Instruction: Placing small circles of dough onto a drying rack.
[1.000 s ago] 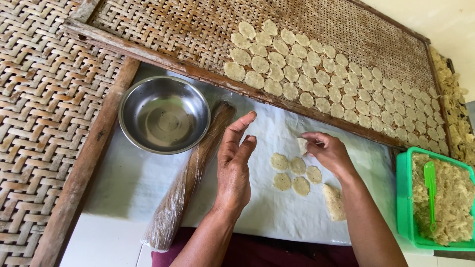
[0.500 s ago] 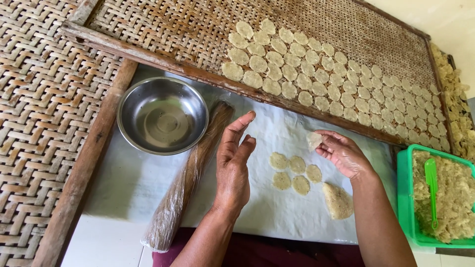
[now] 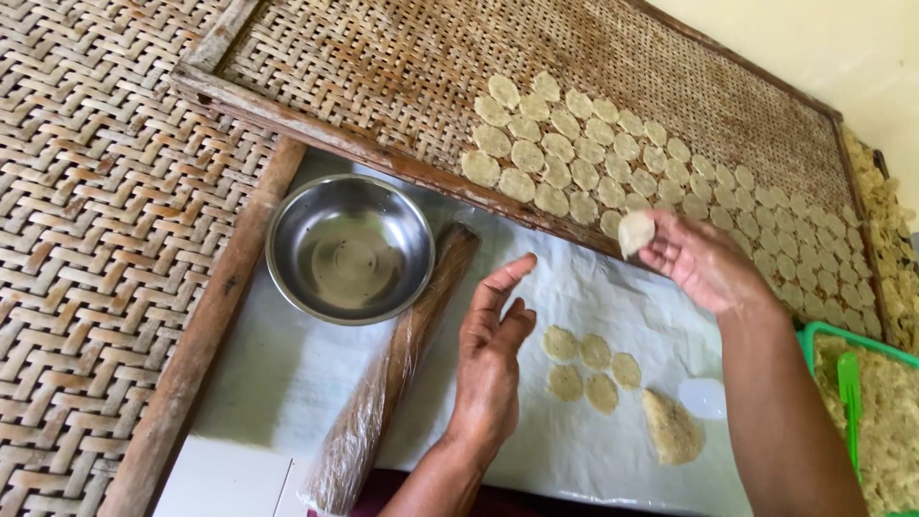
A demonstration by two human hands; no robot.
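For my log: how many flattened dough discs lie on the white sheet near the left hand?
5: three discs in a row and two below them, right of the left hand. None seem hidden.

At the upper left of the frame you have a woven mat (image 3: pixel 86 220) in tan and brown, a herringbone plait with dark gaps. The tray (image 3: pixel 383 67) across the top shows a finer straw-coloured weave inside a weathered reddish-brown frame. Pale cream discs (image 3: pixel 574 153) sit on it in rows, and the disc (image 3: pixel 636 233) in your right hand (image 3: pixel 704 263) matches them. The bowl (image 3: pixel 349 249) is shiny silver-grey, the sheet (image 3: pixel 287 373) under it off-white (faintly bluish). At the right edge, the basket (image 3: pixel 814 337) is bright green.
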